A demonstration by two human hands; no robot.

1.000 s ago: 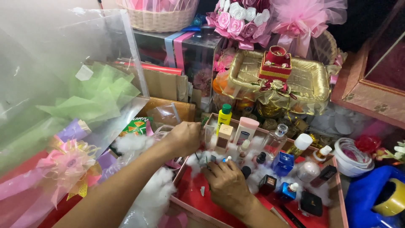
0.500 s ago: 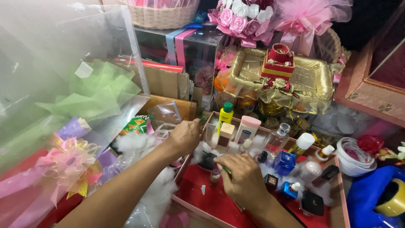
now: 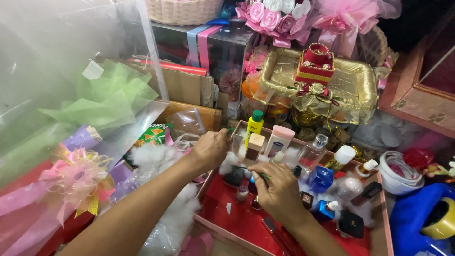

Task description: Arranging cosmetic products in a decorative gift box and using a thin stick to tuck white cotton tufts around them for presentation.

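A: What's the right hand (image 3: pixel 279 192) doing?

B: It's over the red tray (image 3: pixel 237 223), fingers clenched round a thin green stick (image 3: pixel 256 171), approx. in the middle of the tray's back half. Stick lies nearly level, tip pointing left twd the white fluff (image 3: pixel 230 163).

A: And the left hand (image 3: pixel 208 149)?

B: At the tray's back-left corner, fingers pinched together on smth small and dark. Can't tell what it is, too small.

A: What's in the tray?

B: Along the back edge: yellow bottle (image 3: pixel 253 127) w/ green cap, upright; just right of it a small tan box (image 3: pixel 254 146), then a pink-capped white tube (image 3: pixel 278 141). Further right a clear glass bottle (image 3: pixel 313 154), tilted a bit, and a white-capped bottle (image 3: pixel 340 159). Right of the right hand: blue square bottle (image 3: pixel 321 178), a smaller blue one (image 3: pixel 326 209) nr the wrist, and a black compact (image 3: pixel 351 223) at the tray's front-right.

A: Outside the tray?

B: Left of it, a heap of white stuffing (image 3: pixel 161 161) under the left forearm. Far left, a pink ribbon bow (image 3: pixel 78 182) and green tissue (image 3: pixel 111 102) in clear wrap. Behind the tray, a gold satin tray (image 3: pixel 353 85) w/ a red-and-gold box (image 3: pixel 315 64) on it. Right of the tray, a white bowl (image 3: pixel 395 173), then a yellow tape roll (image 3: pixel 438 223) on blue cloth (image 3: pixel 412 218).
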